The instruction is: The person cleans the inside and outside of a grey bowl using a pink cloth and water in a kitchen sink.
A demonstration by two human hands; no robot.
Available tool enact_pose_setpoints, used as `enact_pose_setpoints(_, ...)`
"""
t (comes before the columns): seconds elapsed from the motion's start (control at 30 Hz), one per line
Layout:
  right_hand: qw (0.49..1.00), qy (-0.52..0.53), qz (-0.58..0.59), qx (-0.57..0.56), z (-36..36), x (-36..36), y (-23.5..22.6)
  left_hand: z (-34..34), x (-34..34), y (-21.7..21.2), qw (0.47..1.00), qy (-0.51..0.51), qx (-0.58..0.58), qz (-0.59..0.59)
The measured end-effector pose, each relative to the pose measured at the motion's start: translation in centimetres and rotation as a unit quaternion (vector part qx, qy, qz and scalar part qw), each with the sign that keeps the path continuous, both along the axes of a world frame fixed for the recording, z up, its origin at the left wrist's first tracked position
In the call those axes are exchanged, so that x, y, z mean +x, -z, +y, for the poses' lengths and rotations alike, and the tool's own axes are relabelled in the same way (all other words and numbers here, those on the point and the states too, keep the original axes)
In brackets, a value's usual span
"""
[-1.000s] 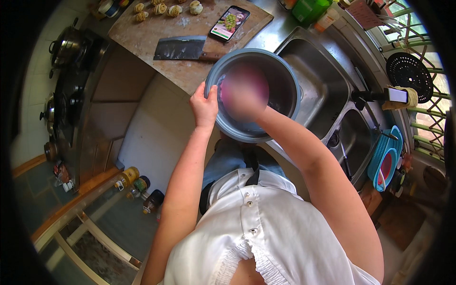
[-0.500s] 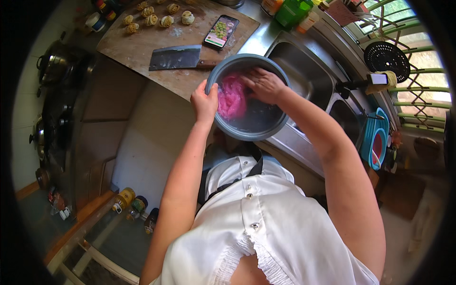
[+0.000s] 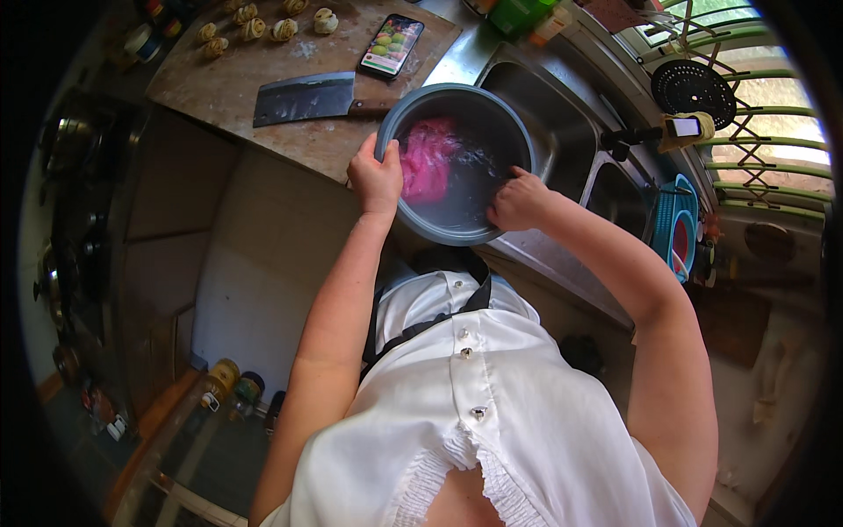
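A round grey basin (image 3: 457, 239) of cloudy water hangs between my hands, in front of the board and the sink. My left hand (image 3: 376, 180) is closed on its left rim, thumb on top. At the right rim, my right hand (image 3: 524, 200) is closed round the edge, its fingertips partly hidden. In the water lies a crumpled, thin pink thing (image 3: 426, 162); whether it is cloth or a plastic bag I cannot tell. Neither hand touches it. Ripples show beside it.
Behind the basin, a wooden board (image 3: 202, 61) holds a cleaver (image 3: 307, 97), a phone (image 3: 392, 46) and several rolled dough pieces (image 3: 284, 30). A double steel sink (image 3: 549, 114) lies to the right, with a blue basket (image 3: 676, 224) beyond. Bottles (image 3: 219, 379) stand low at the left.
My right hand has left the pink thing and moved right and nearer me, to the basin's rim. The left hand keeps its grip. The view has shifted slightly.
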State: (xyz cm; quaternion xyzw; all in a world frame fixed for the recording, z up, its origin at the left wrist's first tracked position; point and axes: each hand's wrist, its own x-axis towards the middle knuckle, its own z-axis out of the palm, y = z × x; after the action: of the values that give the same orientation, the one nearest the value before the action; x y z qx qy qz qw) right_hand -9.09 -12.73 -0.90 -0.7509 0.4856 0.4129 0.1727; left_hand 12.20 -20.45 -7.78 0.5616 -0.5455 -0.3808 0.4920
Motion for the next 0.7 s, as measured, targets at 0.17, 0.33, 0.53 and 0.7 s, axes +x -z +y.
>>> enact_pose_setpoints(0.17,0.949,-0.184,0.162,-0.200,-3.8,-3.1,6.5,-0.3,0.2,-0.2,0.999,0.025,-0.012,-0.020)
enact_pose_setpoints(0.33,0.879,-0.259,0.222,-0.335,-5.3,-2.6,8.4,-0.3,0.3,0.0,0.999,0.029,0.001,-0.044)
enact_pose_setpoints(0.53,0.952,-0.134,0.260,-0.087,-2.1,1.8,4.0,0.2,0.5,-0.7,0.998,0.023,0.012,-0.062)
enact_pose_setpoints(0.7,0.953,-0.169,0.248,-0.026,-2.3,3.2,3.6,0.3,0.5,-0.7,0.998,0.025,0.020,-0.058)
